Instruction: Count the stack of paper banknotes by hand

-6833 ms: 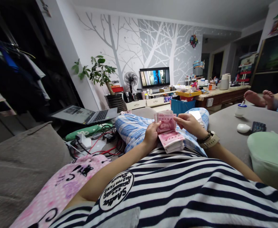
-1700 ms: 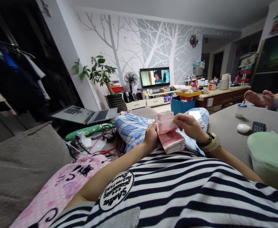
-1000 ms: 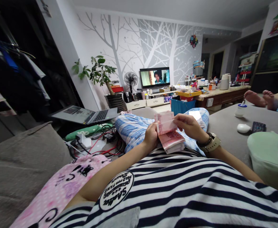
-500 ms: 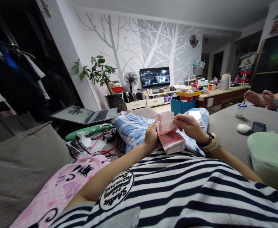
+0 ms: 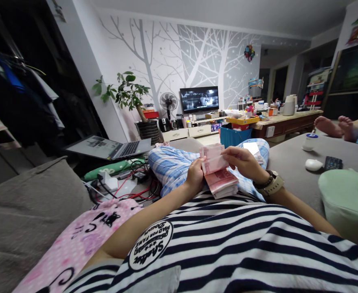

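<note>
Left grip (image 5: 194, 176), right grip (image 5: 243, 161); banknotes (image 5: 213, 159) between

The round patch (image 5: 150, 245) on the stripy shirt (image 5: 246, 232) says "FOR" and has little stars. The wall clock (image 5: 249, 53) shows a 6. The money (image 5: 213, 163) is too blurry to read.

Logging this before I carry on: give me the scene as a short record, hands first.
Left hand: holds pink banknotes
Right hand: pinches the right edge of those notes
Just below: banknote stack
Left side: open laptop, tangled cables
Right side: white mouse, dark remote, green neck pillow
Background: television showing a dark picture
</note>
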`<state>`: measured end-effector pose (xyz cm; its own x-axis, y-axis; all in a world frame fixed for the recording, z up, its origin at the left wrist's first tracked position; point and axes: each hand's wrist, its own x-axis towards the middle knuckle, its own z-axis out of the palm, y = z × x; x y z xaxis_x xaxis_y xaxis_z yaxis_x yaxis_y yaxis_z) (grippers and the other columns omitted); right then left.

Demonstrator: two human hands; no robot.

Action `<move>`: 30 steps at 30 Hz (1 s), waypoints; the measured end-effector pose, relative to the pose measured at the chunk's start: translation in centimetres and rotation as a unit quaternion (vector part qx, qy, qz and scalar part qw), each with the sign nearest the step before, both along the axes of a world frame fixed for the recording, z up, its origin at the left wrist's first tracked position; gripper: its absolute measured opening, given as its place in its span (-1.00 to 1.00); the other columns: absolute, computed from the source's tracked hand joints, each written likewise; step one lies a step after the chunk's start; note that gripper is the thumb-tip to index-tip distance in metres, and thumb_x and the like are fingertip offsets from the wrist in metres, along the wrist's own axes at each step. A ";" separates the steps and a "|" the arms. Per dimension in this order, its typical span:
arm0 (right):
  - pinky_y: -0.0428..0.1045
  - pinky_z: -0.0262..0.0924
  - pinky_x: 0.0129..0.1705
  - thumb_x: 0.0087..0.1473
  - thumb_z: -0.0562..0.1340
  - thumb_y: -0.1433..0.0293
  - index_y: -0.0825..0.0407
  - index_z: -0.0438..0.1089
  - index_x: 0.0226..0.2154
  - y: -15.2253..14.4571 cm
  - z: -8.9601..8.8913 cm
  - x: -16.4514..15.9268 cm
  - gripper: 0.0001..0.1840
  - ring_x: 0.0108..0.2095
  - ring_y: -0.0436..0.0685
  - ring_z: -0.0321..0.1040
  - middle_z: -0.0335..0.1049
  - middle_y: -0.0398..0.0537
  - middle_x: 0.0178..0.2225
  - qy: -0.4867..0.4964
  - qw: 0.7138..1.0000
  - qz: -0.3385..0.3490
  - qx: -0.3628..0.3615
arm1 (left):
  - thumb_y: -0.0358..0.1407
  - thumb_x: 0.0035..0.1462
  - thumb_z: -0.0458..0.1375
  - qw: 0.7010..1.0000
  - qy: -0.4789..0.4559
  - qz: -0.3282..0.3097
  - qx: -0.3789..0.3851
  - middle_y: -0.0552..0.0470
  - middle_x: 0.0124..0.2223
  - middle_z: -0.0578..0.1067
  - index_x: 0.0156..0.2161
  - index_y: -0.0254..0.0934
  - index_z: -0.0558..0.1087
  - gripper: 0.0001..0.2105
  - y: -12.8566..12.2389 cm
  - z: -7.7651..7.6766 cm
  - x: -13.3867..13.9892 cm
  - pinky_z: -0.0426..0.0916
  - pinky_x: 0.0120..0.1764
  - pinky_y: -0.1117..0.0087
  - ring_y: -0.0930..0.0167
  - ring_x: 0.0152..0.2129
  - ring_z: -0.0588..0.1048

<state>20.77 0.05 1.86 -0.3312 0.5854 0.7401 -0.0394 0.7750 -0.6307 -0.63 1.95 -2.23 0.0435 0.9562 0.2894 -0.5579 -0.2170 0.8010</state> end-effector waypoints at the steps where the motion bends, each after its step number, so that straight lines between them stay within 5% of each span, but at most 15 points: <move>1: 0.03 0.15 -0.45 0.37 0.51 -0.22 -0.05 0.68 -0.19 0.0 0.0 0.0 -0.44 -0.53 0.03 0.21 0.41 -0.22 -0.49 0.000 1.000 -0.001 -0.003 | -0.22 0.18 0.49 1.000 0.008 -0.001 -0.004 -0.07 -0.31 0.70 -0.25 -0.32 0.70 -0.82 -0.1 0.1 0.0 0.53 -0.15 0.27 0.29 -0.39 0.59; 12: 0.02 0.06 -0.48 0.36 0.44 -0.37 -0.04 0.53 -0.43 -0.3 0.9 0.8 -0.23 -0.54 0.04 0.20 0.38 -0.16 -0.55 -0.045 0.998 0.036 -0.036 | -0.27 0.08 0.55 0.999 0.007 0.039 -0.016 0.11 -0.50 0.53 -0.45 -0.21 0.55 -0.74 -1.3 1.4 0.6 0.47 -0.32 0.31 0.37 -0.53 0.48; 16: 0.02 0.05 -0.45 0.34 0.40 -0.43 -0.07 0.36 -0.55 0.4 0.9 1.2 -0.14 -0.55 0.02 0.10 0.33 -0.15 -0.60 -0.043 0.998 -0.037 -0.040 | -0.23 -0.05 0.59 0.999 0.003 0.032 -0.007 0.11 -0.49 0.58 -0.44 -0.20 0.56 -0.72 -1.8 1.8 0.9 0.62 -0.23 0.24 0.30 -0.50 0.60; 20: 0.04 0.06 -0.40 0.27 0.40 -0.46 -0.09 0.28 -0.59 1.2 0.5 1.1 -0.12 -0.51 0.06 0.15 0.30 -0.15 -0.62 -0.044 0.988 -0.140 -0.039 | -0.16 -0.08 0.62 0.999 0.030 -0.016 0.011 -0.03 -0.33 0.76 -0.25 -0.22 0.70 -0.68 -2.1 1.8 0.8 0.73 0.05 0.04 0.05 -0.21 0.82; 25: 0.05 0.11 -0.37 0.27 0.40 -0.40 -0.10 0.33 -0.55 1.3 0.1 0.6 -0.20 -0.50 0.08 0.19 0.36 -0.14 -0.60 -0.053 0.988 -0.139 -0.045 | -0.12 -0.12 0.66 0.998 0.039 -0.042 0.021 -0.11 -0.23 0.80 -0.18 -0.23 0.71 -0.59 -1.9 1.6 0.7 0.73 0.09 0.01 -0.04 -0.06 0.84; 30: 0.05 0.12 -0.36 0.30 0.39 -0.36 -0.10 0.34 -0.53 1.0 0.1 0.2 -0.23 -0.48 0.09 0.19 0.34 -0.16 -0.58 -0.026 0.991 -0.125 -0.035 | -0.07 0.00 0.62 1.000 0.012 0.028 -0.008 -0.01 -0.32 0.75 -0.29 -0.23 0.66 -0.66 -0.4 0.8 0.5 0.70 0.01 0.13 0.15 -0.26 0.78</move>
<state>20.92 1.04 1.98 -0.2055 0.7030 0.6809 0.1827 0.7111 -0.6790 -0.10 1.58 -1.40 -0.0024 0.9616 0.2744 -0.5257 -0.2346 0.8177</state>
